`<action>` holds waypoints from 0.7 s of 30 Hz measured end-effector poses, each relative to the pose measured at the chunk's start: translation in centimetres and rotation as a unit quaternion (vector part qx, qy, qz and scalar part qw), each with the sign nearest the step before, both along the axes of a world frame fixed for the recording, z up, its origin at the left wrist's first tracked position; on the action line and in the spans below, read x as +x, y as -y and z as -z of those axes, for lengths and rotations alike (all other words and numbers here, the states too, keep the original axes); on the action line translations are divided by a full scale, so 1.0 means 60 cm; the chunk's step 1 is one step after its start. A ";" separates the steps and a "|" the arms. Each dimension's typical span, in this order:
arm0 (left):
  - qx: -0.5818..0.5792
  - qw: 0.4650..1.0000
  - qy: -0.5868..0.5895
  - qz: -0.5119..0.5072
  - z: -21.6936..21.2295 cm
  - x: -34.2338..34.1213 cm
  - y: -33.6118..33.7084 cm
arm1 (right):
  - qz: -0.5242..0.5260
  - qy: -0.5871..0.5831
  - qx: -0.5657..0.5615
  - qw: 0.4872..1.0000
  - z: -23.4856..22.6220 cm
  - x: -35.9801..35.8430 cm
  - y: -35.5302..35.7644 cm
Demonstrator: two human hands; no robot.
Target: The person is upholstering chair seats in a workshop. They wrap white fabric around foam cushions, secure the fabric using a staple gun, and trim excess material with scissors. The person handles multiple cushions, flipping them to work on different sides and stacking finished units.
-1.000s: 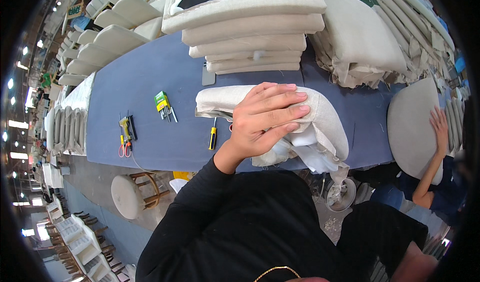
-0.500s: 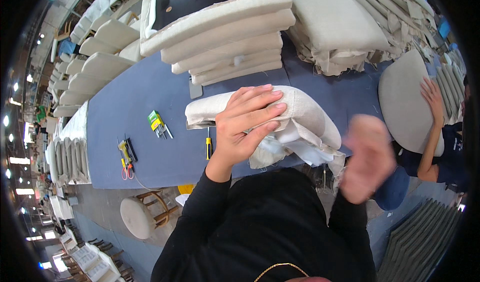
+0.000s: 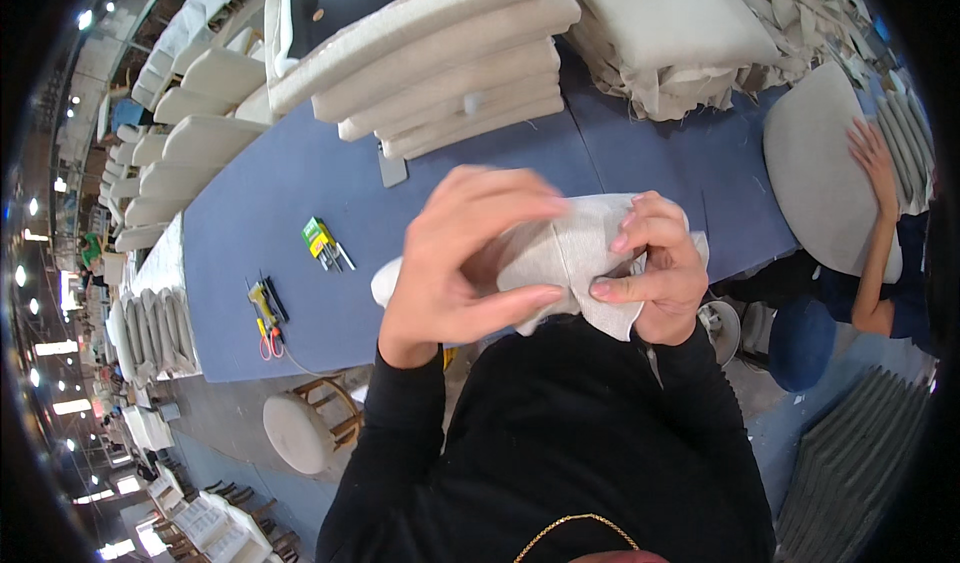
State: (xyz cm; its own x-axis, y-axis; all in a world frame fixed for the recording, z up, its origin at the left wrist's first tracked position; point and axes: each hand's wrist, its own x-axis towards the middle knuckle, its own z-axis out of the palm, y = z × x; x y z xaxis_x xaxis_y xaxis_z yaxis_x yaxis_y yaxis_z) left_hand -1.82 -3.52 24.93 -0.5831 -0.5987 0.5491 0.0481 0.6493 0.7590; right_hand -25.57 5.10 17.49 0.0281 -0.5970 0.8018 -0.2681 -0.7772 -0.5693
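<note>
A padded piece in off-white woven fabric (image 3: 575, 248), with a seam down its middle, is held at the table's near edge in front of me. On its right side my right hand (image 3: 662, 268) is closed, thumb and fingers pinching the loose fabric edge. My left hand (image 3: 465, 263) is curved at the left side of the piece, fingers and thumb apart. Its upper fingers are slightly blurred, and the thumb tip lies by the seam. Part of the piece's left end shows past my left wrist; its underside is hidden.
A blue-topped table (image 3: 250, 313) bears a green box (image 3: 320, 238) with metal bits, a yellow tool (image 3: 265, 303) and red-handled scissors (image 3: 271, 342). Stacked cushions (image 3: 450, 73) stand beyond. At right, a co-worker's hand (image 3: 872, 158) rests on a beige panel (image 3: 815, 168). A stool (image 3: 297, 433) stands lower left.
My right hand has come in from the right and gripped the fabric edge. My left hand has lifted off the top and opened. The padded piece has turned, its seam now facing me.
</note>
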 end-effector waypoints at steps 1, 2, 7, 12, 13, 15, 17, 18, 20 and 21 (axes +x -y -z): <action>-0.042 0.997 0.042 0.058 -0.006 -0.007 0.018 | -0.003 -0.004 0.027 1.000 -0.005 -0.002 -0.007; -0.084 0.986 0.084 0.117 -0.006 -0.009 0.024 | 0.039 0.013 0.033 0.999 -0.009 0.005 -0.015; 0.057 0.993 0.031 0.102 0.016 -0.021 0.002 | 0.137 0.217 0.029 0.966 0.060 0.036 -0.086; 0.062 0.992 -0.010 0.109 0.033 -0.011 0.007 | -0.266 0.246 0.437 0.823 -0.009 0.010 -0.115; 0.053 0.989 -0.017 0.138 0.036 -0.013 0.011 | -0.304 0.292 0.470 0.775 -0.017 0.015 -0.112; 0.035 0.979 -0.033 0.197 0.040 -0.016 0.017 | -0.386 0.417 0.482 0.667 0.000 0.019 -0.110; 0.040 0.970 -0.041 0.238 0.044 -0.023 0.016 | -0.389 0.453 0.495 0.631 -0.001 0.019 -0.106; 0.042 0.965 -0.047 0.256 0.048 -0.024 0.013 | -0.392 0.469 0.503 0.611 -0.006 0.020 -0.101; 0.067 0.963 -0.049 0.258 0.047 -0.022 0.009 | -0.329 0.430 0.547 0.639 -0.026 0.022 -0.091; 0.081 0.961 -0.050 0.259 0.046 -0.020 0.007 | -0.314 0.418 0.552 0.650 -0.026 0.023 -0.089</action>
